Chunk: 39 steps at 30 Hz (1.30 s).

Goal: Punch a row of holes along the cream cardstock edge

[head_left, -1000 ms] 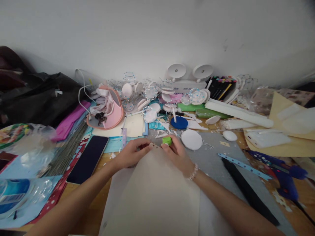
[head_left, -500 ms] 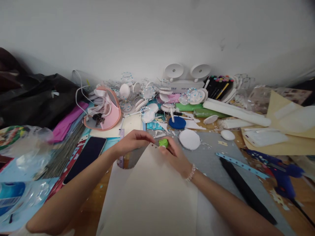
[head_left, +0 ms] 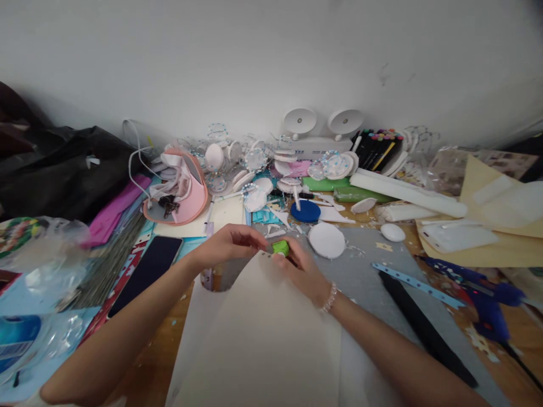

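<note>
Right hand [head_left: 303,268]: grip closed, thumb and fingers on a small green block [head_left: 280,247], which sits at the top edge of a cream sheet [head_left: 263,328]; the thumb lies over the sheet close to that edge. A short row of small dark holes [head_left: 266,255] runs along the edge just left of the block. Left hand [head_left: 231,243]: fingers bent, tips near the block and the sheet's top corner; grip partly closed, but cannot tell whether it has hold of anything. The cream sheet extends from the hands toward the wearer, above white paper [head_left: 186,345]. A beaded bracelet [head_left: 330,297] is on the right wrist. Beyond the right hand, a white disc [head_left: 326,241] lies at the edge of a grey mat [head_left: 360,254], with a blue disc [head_left: 305,211] farther back. On the mat at right: a light blue strip [head_left: 418,284] across the end of a black bar [head_left: 428,328]; next to these, a blue glue gun [head_left: 487,299]. Left part of the wooden bench [head_left: 156,362]: a dark-screened phone [head_left: 146,274], and behind it a pink visor [head_left: 193,198].
</note>
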Each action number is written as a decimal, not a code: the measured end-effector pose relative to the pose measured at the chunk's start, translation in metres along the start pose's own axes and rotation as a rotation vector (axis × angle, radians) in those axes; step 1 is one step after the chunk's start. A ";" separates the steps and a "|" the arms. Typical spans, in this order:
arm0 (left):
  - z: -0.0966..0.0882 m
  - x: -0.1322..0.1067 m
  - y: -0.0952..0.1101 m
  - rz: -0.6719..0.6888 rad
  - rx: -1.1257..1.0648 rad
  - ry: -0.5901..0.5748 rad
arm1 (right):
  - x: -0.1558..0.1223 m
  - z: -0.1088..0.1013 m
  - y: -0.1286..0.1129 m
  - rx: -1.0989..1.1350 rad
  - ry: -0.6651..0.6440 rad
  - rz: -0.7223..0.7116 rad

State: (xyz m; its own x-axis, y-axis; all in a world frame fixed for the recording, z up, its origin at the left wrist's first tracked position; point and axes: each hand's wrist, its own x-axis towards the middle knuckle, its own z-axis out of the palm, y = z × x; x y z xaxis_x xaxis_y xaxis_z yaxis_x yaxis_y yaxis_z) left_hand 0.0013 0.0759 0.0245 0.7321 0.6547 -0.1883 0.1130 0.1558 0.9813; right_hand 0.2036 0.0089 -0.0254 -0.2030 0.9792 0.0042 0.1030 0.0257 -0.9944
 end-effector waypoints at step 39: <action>0.000 0.018 -0.006 0.221 0.717 0.342 | 0.000 -0.002 -0.002 -0.018 -0.035 -0.004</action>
State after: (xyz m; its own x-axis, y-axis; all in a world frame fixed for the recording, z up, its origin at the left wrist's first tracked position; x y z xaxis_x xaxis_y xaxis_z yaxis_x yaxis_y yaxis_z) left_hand 0.0138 0.0867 0.0151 0.5556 0.8221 0.1244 0.4767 -0.4376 0.7624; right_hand 0.2051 0.0097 -0.0235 -0.2377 0.9713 0.0045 0.1196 0.0339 -0.9922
